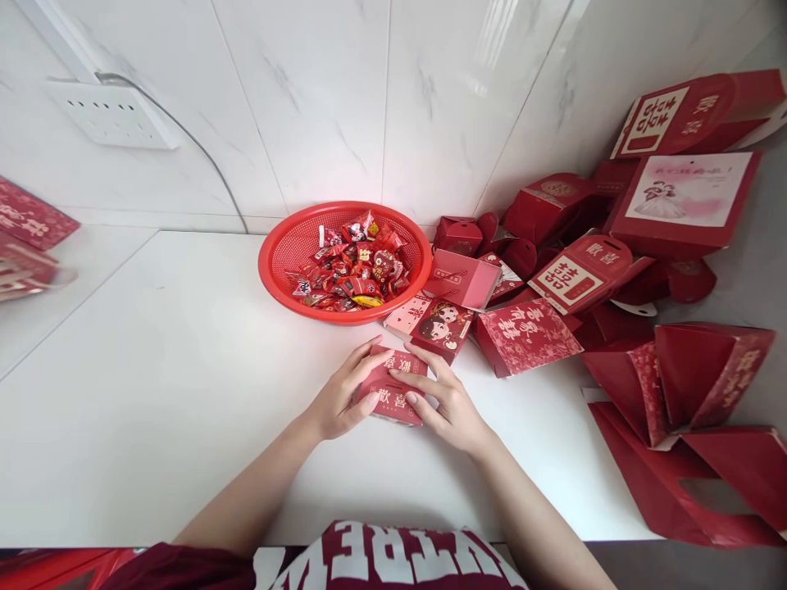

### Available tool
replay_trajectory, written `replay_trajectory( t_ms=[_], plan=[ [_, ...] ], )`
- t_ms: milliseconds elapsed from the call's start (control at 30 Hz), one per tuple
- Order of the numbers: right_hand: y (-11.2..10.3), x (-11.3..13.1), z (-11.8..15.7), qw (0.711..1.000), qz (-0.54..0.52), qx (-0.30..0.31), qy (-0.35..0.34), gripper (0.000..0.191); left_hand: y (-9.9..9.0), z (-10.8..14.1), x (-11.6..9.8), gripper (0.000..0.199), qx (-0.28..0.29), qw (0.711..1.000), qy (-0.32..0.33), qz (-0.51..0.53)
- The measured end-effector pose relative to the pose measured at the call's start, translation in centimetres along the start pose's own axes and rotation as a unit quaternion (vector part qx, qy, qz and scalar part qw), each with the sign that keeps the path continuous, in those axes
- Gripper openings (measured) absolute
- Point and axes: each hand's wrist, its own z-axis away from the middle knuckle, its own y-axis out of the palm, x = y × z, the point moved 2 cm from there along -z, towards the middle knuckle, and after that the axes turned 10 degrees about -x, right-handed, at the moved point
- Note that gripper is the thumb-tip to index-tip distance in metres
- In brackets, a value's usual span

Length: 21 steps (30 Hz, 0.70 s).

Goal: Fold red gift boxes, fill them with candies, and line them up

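A small red candy box [391, 397] with white Chinese lettering rests on the white table in front of me, its top closed. My left hand [339, 399] holds its left side, thumb near the front and fingers along the far edge. On the other side, my right hand [453, 403] grips the right edge, with fingertips lying over the top. Just beyond the box stands a pink and red box [443, 326] with cartoon faces. Behind my hands is a red plastic basket [269, 266] holding several wrapped candies [353, 279].
Many folded red boxes [532, 336] are heaped along the right side, some stacked against the wall. At the far left edge are blurred red printed packages [30, 213]. A power strip [114, 115] with a cable [197, 147] hangs on the tiled wall.
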Motion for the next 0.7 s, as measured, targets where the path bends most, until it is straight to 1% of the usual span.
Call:
replay_trajectory(
  t_ms=[67,133,233,333,400,467,567,600,633,700],
  plan=[
    [-0.1,0.0,-0.1,1.000,0.023,0.008,-0.006,0.037,0.0,-0.1,-0.1,0.056,-0.002,1.000,0.001,0.000],
    [-0.2,0.0,-0.1,1.000,0.021,0.015,-0.004,0.036,0.0,-0.2,-0.2,0.056,-0.001,1.000,0.000,-0.001],
    [-0.3,0.0,-0.1,1.000,-0.012,0.024,0.012,0.037,0.0,-0.2,-0.3,0.056,-0.004,1.000,0.001,-0.005],
    [-0.4,0.1,0.0,0.998,-0.045,0.021,0.025,0.044,-0.1,-0.1,-0.5,0.055,-0.017,1.000,0.012,-0.011],
    [-0.5,0.1,0.1,0.998,-0.060,0.011,0.030,0.047,-0.4,-0.2,-0.7,0.052,-0.035,0.999,0.019,-0.024],
    [-0.6,0.3,0.2,0.997,-0.069,-0.004,0.027,0.046,-1.0,-0.3,-1.2,0.047,-0.064,0.996,0.024,-0.051],
    [-0.6,0.6,0.4,0.997,-0.073,-0.014,0.005,0.044,-2.3,-0.6,-2.8,0.043,-0.118,0.984,0.051,-0.121],
    [-0.5,0.7,0.4,0.998,-0.069,-0.013,-0.005,0.044,-2.5,-0.6,-3.6,0.044,-0.120,0.979,0.066,-0.149],
    [-0.4,0.8,0.4,0.998,-0.061,-0.010,-0.018,0.043,-2.6,-0.5,-4.4,0.046,-0.108,0.975,0.078,-0.177],
    [-0.1,1.2,0.4,0.998,-0.037,-0.002,-0.044,0.042,-2.1,-0.2,-6.0,0.052,-0.051,0.966,0.092,-0.235]
  ],
)
